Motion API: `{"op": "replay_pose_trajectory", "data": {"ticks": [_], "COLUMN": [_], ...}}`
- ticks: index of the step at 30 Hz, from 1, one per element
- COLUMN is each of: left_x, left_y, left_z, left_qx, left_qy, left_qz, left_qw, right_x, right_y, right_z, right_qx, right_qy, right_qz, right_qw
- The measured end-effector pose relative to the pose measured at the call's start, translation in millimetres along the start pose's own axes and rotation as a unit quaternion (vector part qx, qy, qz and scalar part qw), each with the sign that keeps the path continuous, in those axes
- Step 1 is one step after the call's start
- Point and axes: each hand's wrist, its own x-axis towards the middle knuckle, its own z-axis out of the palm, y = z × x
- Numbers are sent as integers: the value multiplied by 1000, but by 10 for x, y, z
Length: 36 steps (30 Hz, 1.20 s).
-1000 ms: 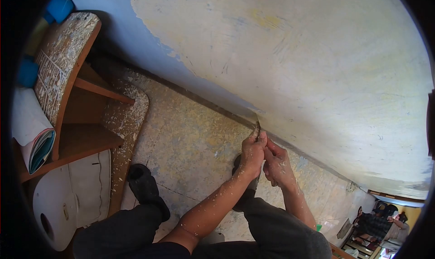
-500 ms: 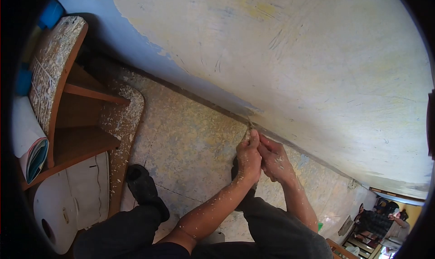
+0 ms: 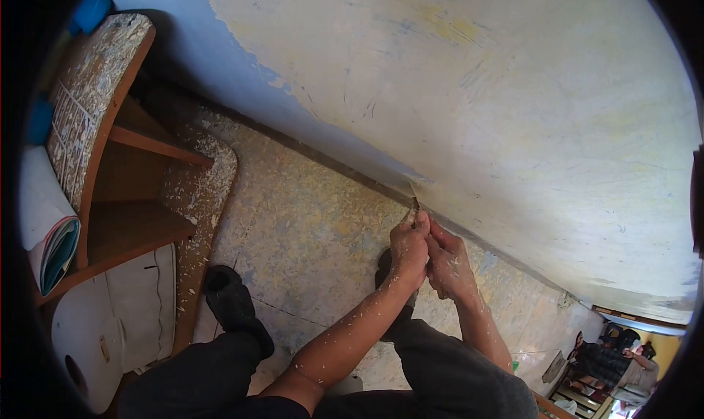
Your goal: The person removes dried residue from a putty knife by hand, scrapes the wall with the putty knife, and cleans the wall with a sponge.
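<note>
The wall (image 3: 499,118) is looking mostly matt, scratched and patchy, the shelf (image 3: 139,228) is showing wood with rough flakes (image 3: 117,48), and the trousers (image 3: 458,368) are appearing as matt cloth.

From my remote seat I am viewing the tiled floor (image 3: 293,191), where pale flakes (image 3: 345,199) are lying scattered and two dark shoes (image 3: 229,296) are standing apart. Beside them I am seeing a brown shelf unit (image 3: 141,232): its top board (image 3: 121,41) is carrying more flakes, thin white strips (image 3: 76,103) and, near one end, bundled papers (image 3: 50,199); its low rounded board (image 3: 209,188) is bearing flakes too.
</note>
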Motion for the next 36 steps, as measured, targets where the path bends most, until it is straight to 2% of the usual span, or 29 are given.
{"op": "replay_pose_trajectory", "data": {"ticks": [2,4,8,11,13,14,16,17,19,20,24,26,29,30,33,34,35,36], "left_x": [19,35,92,163,143,133,112,89,-47,-4,81,235,65,53,150,67,70,113], "left_y": [-23,-44,6,-36,-34,-57,-26,-35,-28,-86,-81,40,91,57,-5,103,82,117], "left_z": [10,29,15,-35,18,-7,-53,-41,93,85,-15,-194,-97,-55,-67,44,-33,-106], "left_qx": [8,7,-16,-7,8,8,23,24,12,29,10,12,25,42,39,9,11,26], "left_qy": [8,23,48,31,60,59,-18,-17,-5,15,25,24,34,5,12,48,49,31], "left_qz": [11,28,26,48,54,53,50,54,4,6,11,7,-12,9,29,33,33,23], "left_qw": [1000,999,998,998,997,997,998,998,1000,999,1000,1000,999,999,999,998,998,999], "right_x": [38,146,172,186,246,214,93,80,-24,-50,73,415,232,93,148,155,163,223], "right_y": [49,205,85,103,180,209,29,57,110,103,66,325,295,179,190,61,141,193], "right_z": [-10,-22,25,-3,-13,-43,-61,-51,-35,-111,-31,185,197,131,83,94,156,238], "right_qx": [3,-8,-10,-16,-35,-35,1,1,86,87,14,-16,-4,42,43,19,21,14], "right_qy": [-8,-6,-11,-38,-22,-21,-57,-60,1,-10,-25,7,34,27,23,-18,-19,8], "right_qz": [27,-68,-63,-13,-83,-82,-8,-11,-78,-25,47,-78,-79,-81,-69,19,19,-39], "right_qw": [1000,998,998,999,996,996,998,998,993,996,998,997,996,995,996,999,999,999]}}
